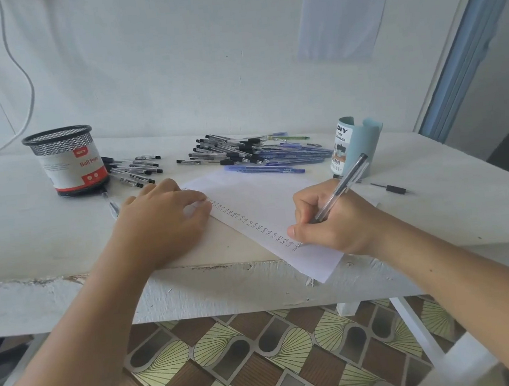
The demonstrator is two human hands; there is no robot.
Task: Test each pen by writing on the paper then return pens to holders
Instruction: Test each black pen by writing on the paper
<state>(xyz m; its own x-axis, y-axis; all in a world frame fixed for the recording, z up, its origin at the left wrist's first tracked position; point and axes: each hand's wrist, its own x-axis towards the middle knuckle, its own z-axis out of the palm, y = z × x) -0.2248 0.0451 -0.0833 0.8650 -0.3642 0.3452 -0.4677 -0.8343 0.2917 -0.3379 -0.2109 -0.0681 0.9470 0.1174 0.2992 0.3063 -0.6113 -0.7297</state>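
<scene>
Pinching clear pen (339,186) low on barrel with thumb and curled fingers of right hand (336,219), tip on paper (257,202) at bottom of slanted scribble column. Pressing paper's left edge with left hand (162,220), fingers together, slightly bent. Behind, on table (34,239): mesh holder (66,161) left, small bunch of pens (134,170) beside it, big pile of pens (262,153) centre, blue holder (356,147) right. Near corner of paper overhanging table edge.

White table (33,232), front edge chipped. Mesh holder (66,161) left, blue holder (356,145) right, loose pens (258,153) heaped between, paper sheet (263,204) in front.
</scene>
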